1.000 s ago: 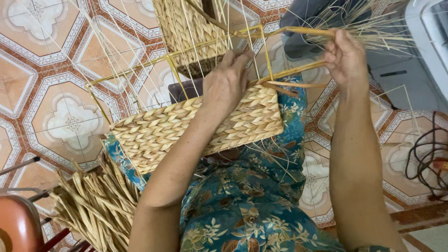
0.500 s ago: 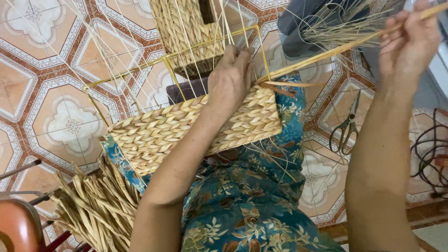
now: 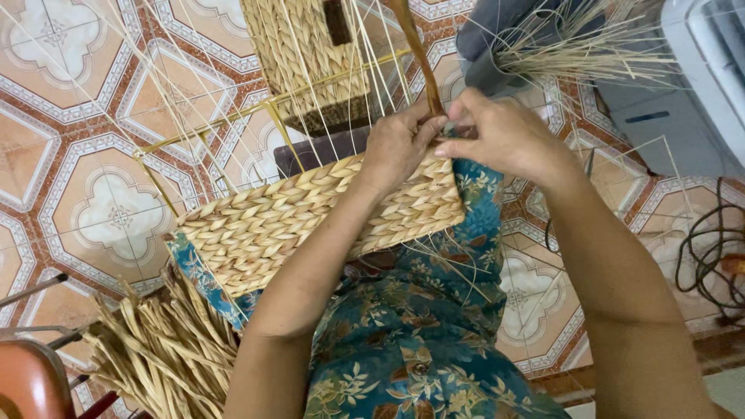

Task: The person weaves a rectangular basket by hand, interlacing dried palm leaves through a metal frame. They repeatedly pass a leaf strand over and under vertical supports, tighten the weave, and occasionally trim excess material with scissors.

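Observation:
A half-woven straw basket [image 3: 256,229] rests on my lap, its braided wall facing me and thin pale stakes rising from a yellow wire frame [image 3: 272,109]. My left hand [image 3: 400,143] presses on the basket's upper right corner. My right hand [image 3: 504,136] meets it there, fingers pinching a thick brown straw strand [image 3: 415,50] that runs up and away from the corner. Both hands touch the strand at the rim.
A finished woven basket [image 3: 299,46] stands on the patterned tile floor [image 3: 85,178] beyond. A bundle of straw strands [image 3: 155,349] lies at lower left beside a red stool [image 3: 27,380]. Loose thin fibres [image 3: 590,46], a grey machine [image 3: 683,93] and dark cables [image 3: 714,264] are at the right.
My right hand has come back down from far upper right to the basket corner beside my left hand. The strand, earlier stretched out to the right, now points upward.

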